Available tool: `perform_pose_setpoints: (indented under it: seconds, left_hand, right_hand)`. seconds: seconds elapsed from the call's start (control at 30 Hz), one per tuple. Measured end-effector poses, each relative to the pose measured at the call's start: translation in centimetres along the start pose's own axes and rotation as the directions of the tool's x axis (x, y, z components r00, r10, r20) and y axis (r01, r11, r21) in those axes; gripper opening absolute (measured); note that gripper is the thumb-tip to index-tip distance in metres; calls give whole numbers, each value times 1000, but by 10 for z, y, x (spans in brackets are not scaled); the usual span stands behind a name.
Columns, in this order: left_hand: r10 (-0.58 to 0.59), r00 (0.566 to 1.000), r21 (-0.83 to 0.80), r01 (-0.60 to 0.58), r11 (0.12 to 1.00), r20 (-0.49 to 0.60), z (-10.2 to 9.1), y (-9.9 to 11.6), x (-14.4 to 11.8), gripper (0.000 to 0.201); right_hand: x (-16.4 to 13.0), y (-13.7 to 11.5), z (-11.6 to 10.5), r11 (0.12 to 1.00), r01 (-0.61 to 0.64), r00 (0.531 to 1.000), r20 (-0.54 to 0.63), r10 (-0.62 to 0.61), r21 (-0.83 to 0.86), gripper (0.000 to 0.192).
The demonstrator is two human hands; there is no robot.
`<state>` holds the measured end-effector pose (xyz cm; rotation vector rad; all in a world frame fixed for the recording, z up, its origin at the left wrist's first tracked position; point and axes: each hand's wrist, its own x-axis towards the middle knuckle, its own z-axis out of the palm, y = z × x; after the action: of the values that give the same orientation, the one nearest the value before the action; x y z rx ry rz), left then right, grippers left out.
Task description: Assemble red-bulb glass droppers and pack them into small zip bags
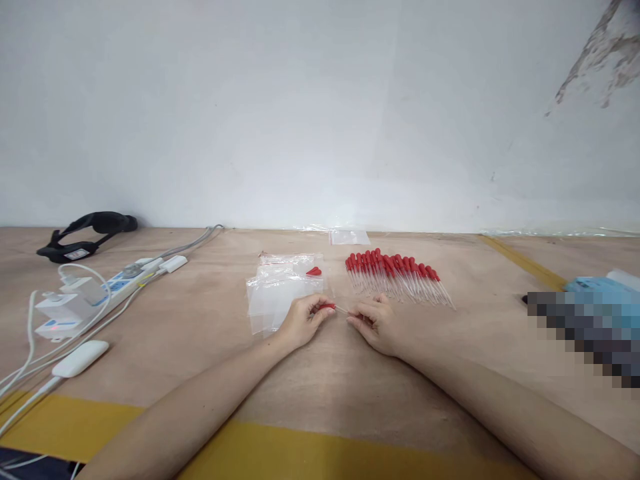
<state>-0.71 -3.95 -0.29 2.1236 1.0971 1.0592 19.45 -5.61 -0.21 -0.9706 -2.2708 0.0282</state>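
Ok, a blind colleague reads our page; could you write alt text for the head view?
A person's left hand holds the red end of a slim dropper and their right hand its pale stem, above a wooden table. Beyond lie clear plastic bags and, right of them, a row of red-topped droppers; a power strip sits at left.

The desk (pixel 320 380) looks like wood, smooth and mostly matt, with a smooth yellow band (pixel 280 447) along its near edge. Toward the far edge, bags (pixel 283 293) are thin, glossy clear plastic; droppers (pixel 390 267) pair satiny red bulbs (pixel 377 259) with shiny, see-through stems (pixel 407 287).
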Motion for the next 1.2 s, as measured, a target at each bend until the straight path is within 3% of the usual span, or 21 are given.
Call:
perform_pose_setpoints:
  seconds: [0.43, 0.83, 1.2]
  left_hand:
    - [92, 986, 79, -104, 991, 142, -4, 7, -5, 12]
    - [114, 983, 172, -138, 975, 144, -3, 11, -8, 17]
    - [184, 964, 200, -221, 954, 190, -3, 11, -10, 14]
  right_hand:
    - [3, 16, -13, 998, 67, 983, 171, -68, 11, 23]
    - [4, -2, -15, 981, 92, 992, 100, -76, -170, 28]
    - [5, -2, -2, 984, 102, 987, 136, -82, -144, 27]
